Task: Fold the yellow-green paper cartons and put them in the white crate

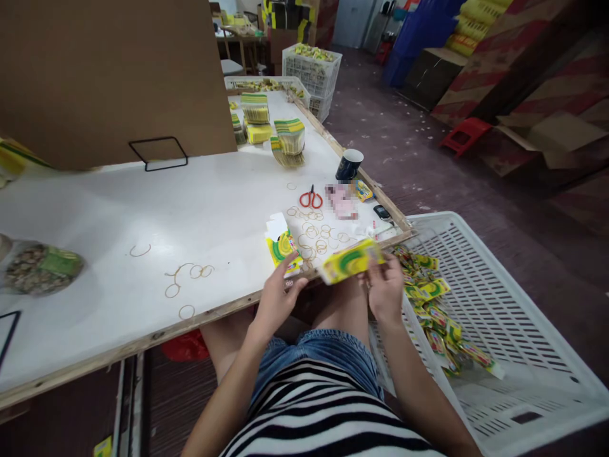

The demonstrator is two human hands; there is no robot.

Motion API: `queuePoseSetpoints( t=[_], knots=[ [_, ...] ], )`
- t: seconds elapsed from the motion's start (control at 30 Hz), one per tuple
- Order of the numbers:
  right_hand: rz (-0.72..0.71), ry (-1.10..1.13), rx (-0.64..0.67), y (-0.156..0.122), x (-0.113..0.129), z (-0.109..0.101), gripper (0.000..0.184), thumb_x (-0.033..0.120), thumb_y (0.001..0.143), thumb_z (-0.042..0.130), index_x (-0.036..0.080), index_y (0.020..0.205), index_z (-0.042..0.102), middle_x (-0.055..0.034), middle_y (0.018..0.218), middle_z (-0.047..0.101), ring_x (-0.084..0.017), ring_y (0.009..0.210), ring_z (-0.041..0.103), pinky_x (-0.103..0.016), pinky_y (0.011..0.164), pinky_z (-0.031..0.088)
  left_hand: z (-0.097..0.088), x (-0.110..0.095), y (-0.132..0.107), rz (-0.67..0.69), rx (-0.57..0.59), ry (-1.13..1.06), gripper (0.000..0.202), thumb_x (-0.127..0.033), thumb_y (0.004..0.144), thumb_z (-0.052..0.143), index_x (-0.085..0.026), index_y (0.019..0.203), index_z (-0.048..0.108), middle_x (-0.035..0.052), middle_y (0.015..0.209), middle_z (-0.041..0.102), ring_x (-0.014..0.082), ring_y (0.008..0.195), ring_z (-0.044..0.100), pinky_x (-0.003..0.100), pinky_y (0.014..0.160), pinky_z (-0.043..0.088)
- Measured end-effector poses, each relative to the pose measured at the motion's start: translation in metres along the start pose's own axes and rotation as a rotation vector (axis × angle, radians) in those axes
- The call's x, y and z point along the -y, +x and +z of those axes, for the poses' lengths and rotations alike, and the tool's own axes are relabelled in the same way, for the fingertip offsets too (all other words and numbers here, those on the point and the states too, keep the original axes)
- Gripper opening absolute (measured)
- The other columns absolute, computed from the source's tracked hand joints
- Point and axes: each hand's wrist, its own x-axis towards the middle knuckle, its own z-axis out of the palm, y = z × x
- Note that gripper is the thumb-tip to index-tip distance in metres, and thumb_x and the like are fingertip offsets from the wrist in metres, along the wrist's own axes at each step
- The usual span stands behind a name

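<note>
My left hand (276,295) grips a small yellow-green box (281,246) with its white flap open, standing at the table's front edge. My right hand (384,289) holds a closed yellow-green box (351,260) by one end, tilted, just off the table corner. Both hands are closed on their boxes above my lap. Several rubber bands (318,231) lie on the white table (157,209) just beyond the boxes.
A white slatted crate (518,304) at my right holds several boxes (438,317). On the table: red scissors (311,199), a dark cup (349,165), stacks of flat cartons (290,141), a bag (40,268) at left. A brown board (114,76) stands behind.
</note>
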Motion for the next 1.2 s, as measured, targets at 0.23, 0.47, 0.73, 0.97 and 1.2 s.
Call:
queuePoseSetpoints(
  t=[0.23,0.47,0.73,0.97,1.2],
  knots=[
    [0.165,-0.128,0.11,0.006,-0.033,0.019,0.042,0.05,0.073,0.071,0.018,0.099,0.065,-0.0047,0.085,0.071,-0.015,0.067,0.062,-0.027,0.061,0.049,0.0,0.037,0.006,0.054,-0.051,0.502,0.055,-0.022,0.09,0.053,-0.015,0.142,0.037,0.0209,0.149,0.04,0.0314,0.144,0.027,0.062,0.116,0.014],
    [-0.23,-0.93,0.42,0.003,-0.059,0.08,0.026,0.03,0.08,0.062,0.017,0.101,0.07,-0.0127,0.1,0.07,-0.027,0.095,0.061,-0.041,0.089,0.045,0.003,0.031,0.001,0.1,0.031,0.477,0.054,-0.018,0.09,0.049,-0.018,0.142,0.036,0.0149,0.143,0.051,0.0264,0.139,0.039,0.06,0.118,0.009],
    [-0.011,-0.344,0.355,0.0,-0.045,0.077,0.02,0.037,0.081,0.061,0.02,0.091,0.061,-0.0048,0.084,0.069,-0.021,0.078,0.063,-0.035,0.075,0.05,-0.002,0.028,0.002,0.02,-0.282,-0.065,0.05,-0.035,0.088,0.058,-0.021,0.135,0.048,0.0139,0.141,0.053,0.0272,0.136,0.044,0.049,0.115,0.029],
    [0.323,0.165,0.394,-0.027,-0.028,0.079,0.038,0.038,0.066,0.08,0.023,0.093,0.057,0.0016,0.074,0.068,-0.017,0.071,0.065,-0.031,0.069,0.053,-0.006,0.013,0.011,-0.141,-0.059,-0.754,0.054,-0.051,0.076,0.071,-0.016,0.117,0.064,0.012,0.117,0.07,0.0259,0.105,0.066,0.036,0.092,0.053],
    [0.363,0.136,0.458,-0.033,-0.024,0.08,0.037,0.041,0.066,0.081,0.022,0.093,0.062,0.0009,0.075,0.067,-0.016,0.07,0.063,-0.03,0.069,0.052,-0.003,0.006,0.008,-0.122,0.046,-0.911,0.058,-0.05,0.071,0.076,-0.017,0.118,0.065,0.0126,0.121,0.068,0.0282,0.114,0.062,0.036,0.094,0.051]
  ],
)
